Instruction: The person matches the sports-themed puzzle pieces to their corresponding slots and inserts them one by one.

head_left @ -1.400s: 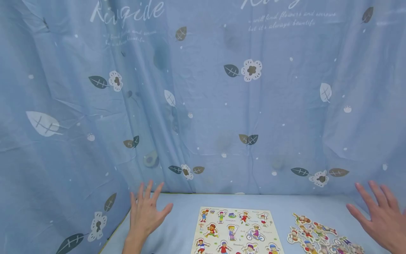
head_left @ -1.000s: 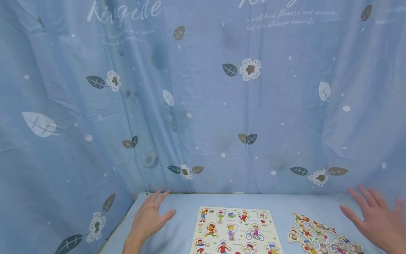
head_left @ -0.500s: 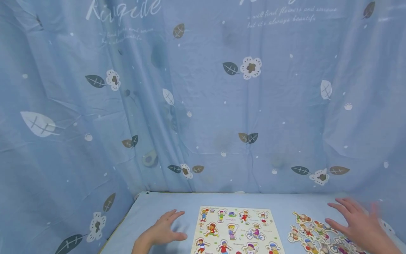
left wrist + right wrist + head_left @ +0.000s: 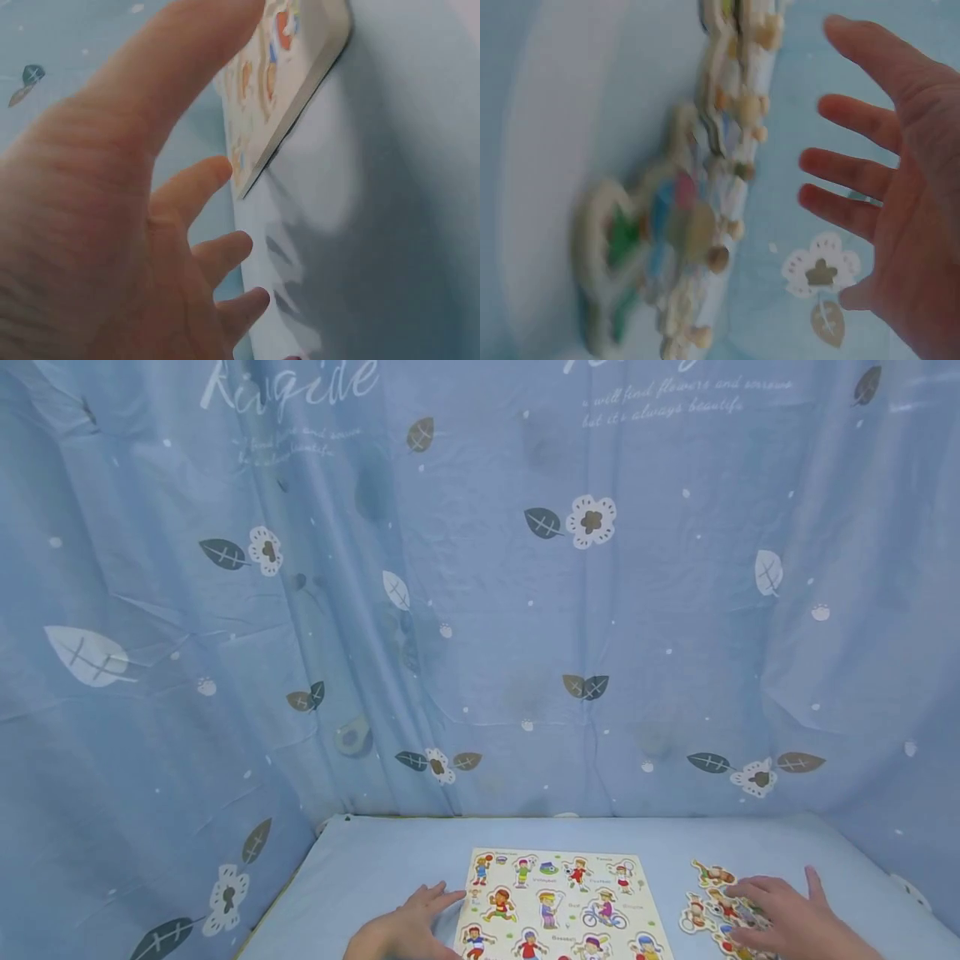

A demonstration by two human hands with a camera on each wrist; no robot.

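Note:
A cream wooden puzzle board [image 4: 527, 906] printed with cartoon sports figures lies flat on the table. At its left edge is my left hand [image 4: 405, 931], fingers stretched out; in the left wrist view the thumb [image 4: 180, 60] overlaps the board, and I cannot tell whether it touches. To the board's right lies a heap of cut-out figure puzzle pieces [image 4: 697, 914] with small round knobs, seen edge-on and partly blurred in the right wrist view. My right hand [image 4: 783, 918] hovers over this heap, fingers spread and holding nothing, hiding part of the pieces.
A light blue cloth covers the table [image 4: 390, 852]. Blue curtains [image 4: 487, 635] with printed flowers and leaves hang behind it and along the left side.
Both hands have come down and inward: the left from the table's left side to the board's edge, the right leftward over the heap of pieces. Board and pieces stay in place.

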